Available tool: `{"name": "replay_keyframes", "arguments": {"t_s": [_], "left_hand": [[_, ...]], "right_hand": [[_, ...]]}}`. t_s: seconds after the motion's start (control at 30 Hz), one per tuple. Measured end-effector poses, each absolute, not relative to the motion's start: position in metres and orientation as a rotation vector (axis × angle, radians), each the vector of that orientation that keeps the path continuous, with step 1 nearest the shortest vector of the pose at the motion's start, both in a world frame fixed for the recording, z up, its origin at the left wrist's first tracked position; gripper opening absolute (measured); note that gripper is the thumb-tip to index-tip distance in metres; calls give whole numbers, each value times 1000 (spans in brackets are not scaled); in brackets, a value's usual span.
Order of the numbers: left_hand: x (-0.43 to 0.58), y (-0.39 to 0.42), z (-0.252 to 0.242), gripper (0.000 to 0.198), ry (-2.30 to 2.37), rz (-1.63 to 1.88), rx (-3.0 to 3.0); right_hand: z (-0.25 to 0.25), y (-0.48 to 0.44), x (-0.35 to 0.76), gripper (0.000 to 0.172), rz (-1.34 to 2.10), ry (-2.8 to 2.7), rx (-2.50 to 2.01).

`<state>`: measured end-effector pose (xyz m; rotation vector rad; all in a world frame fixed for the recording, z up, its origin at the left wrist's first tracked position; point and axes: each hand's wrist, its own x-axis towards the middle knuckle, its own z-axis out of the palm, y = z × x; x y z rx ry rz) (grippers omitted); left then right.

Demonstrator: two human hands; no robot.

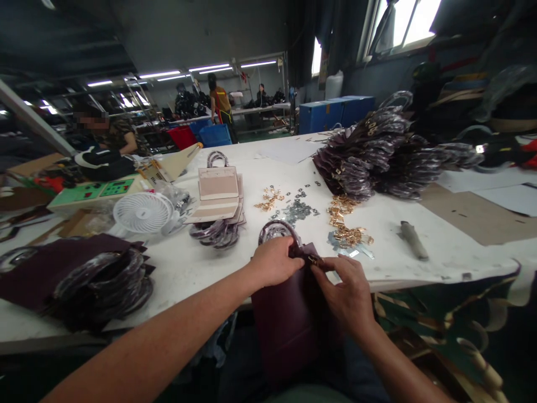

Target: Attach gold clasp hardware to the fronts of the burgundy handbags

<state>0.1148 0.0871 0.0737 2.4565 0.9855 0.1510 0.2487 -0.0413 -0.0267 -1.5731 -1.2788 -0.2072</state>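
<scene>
A dark burgundy handbag piece (283, 324) hangs over the table's front edge towards my lap, its plastic-wrapped handle (277, 226) lying on the tabletop. My left hand (277, 262) pinches the bag's upper edge near the handle, thumb against the fingers. At the same edge, the thumb and forefinger of my right hand (347, 285) close on a small gold metal fitting (313, 260). The fingers hide part of it. Past my right hand lie a pile of gold fittings (350, 236) and, farther left, a scatter of thin silver metal plates (296, 211).
Stacked burgundy bag pieces (104, 280) lie left, with a larger wrapped heap (369, 151) at the back right. Beige-lined panels (218, 193) stand near a white fan (142, 214). A grey-handled tool (414, 240) rests at right. Other people work farther back.
</scene>
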Motion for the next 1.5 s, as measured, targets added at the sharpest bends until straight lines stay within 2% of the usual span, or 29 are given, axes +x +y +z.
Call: {"name": "replay_keyframes", "arguments": {"t_s": [0.13, 0.3, 0.57, 0.8, 0.97, 1.03, 1.17, 1.43, 1.5], "left_hand": [[116, 83, 73, 16, 995, 139, 2526], [115, 82, 70, 13, 983, 137, 2527], [114, 76, 69, 15, 1041, 165, 2617], [112, 71, 68, 14, 1029, 177, 2633], [111, 70, 76, 19, 1005, 220, 2672], [111, 69, 81, 19, 960, 228, 2687], [110, 69, 84, 19, 891, 196, 2650], [108, 67, 87, 12, 818, 204, 2581], [107, 67, 89, 12, 772, 222, 2571]], "right_hand": [[-24, -38, 250, 35, -112, -1221, -1637], [-21, -38, 256, 14, -132, -1433, -1633], [-12, -37, 259, 10, -75, -1565, -1697], [-6, -34, 269, 16, 41, -1712, -1660], [-4, -38, 267, 12, 71, -1567, -1524], [-4, -41, 269, 19, 174, -1458, -1461], [-8, -46, 279, 49, 411, -1421, -1449], [-15, -40, 284, 58, 503, -1261, -1477], [-14, -39, 281, 50, 519, -1244, -1403]]}}
